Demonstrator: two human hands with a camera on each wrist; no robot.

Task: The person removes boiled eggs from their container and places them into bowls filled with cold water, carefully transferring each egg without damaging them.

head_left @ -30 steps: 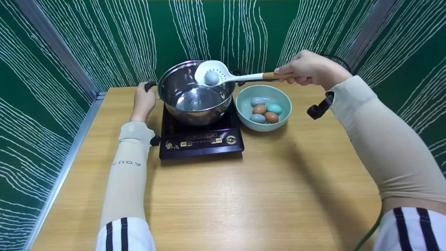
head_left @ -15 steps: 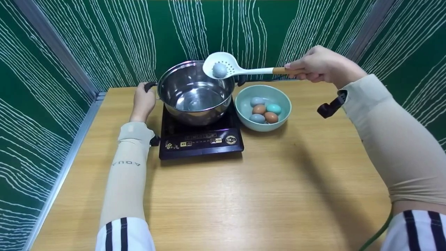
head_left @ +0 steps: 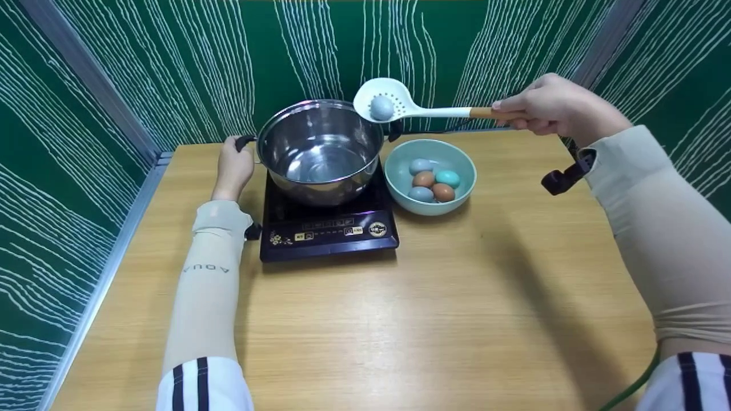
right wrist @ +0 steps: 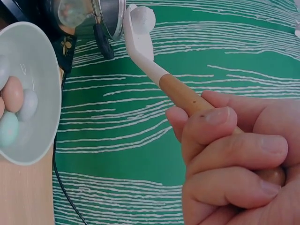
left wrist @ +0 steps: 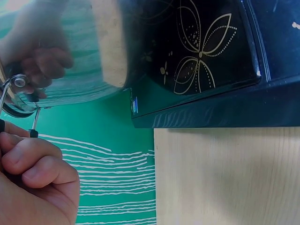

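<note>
My right hand [head_left: 562, 105] grips the wooden handle of a white slotted ladle [head_left: 440, 112], its fingers wrapped round it in the right wrist view. A pale blue-grey egg [head_left: 382, 107] lies in the ladle's bowl, raised over the right rim of a steel pot [head_left: 325, 188]. With curled fingers my left hand [head_left: 235, 165] holds the pot's left black handle [head_left: 244, 142]. In the left wrist view that hand [left wrist: 37, 180] is partly cut off by the frame edge. Right of the pot stands a light green bowl [head_left: 431, 208] with several brown, blue-grey and turquoise eggs [head_left: 424, 179] inside.
The pot sits on a black induction cooker [head_left: 328, 237], whose panel faces the front. A wooden table [head_left: 342, 331] bears everything. Green walls with white streaks [head_left: 400, 45] enclose the back and sides. A thin black cable [right wrist: 63, 187] runs by the table edge.
My right hand has drawn the ladle with its egg to the right and slightly up, from over the pot's middle to its right rim. The left hand stays on the pot handle.
</note>
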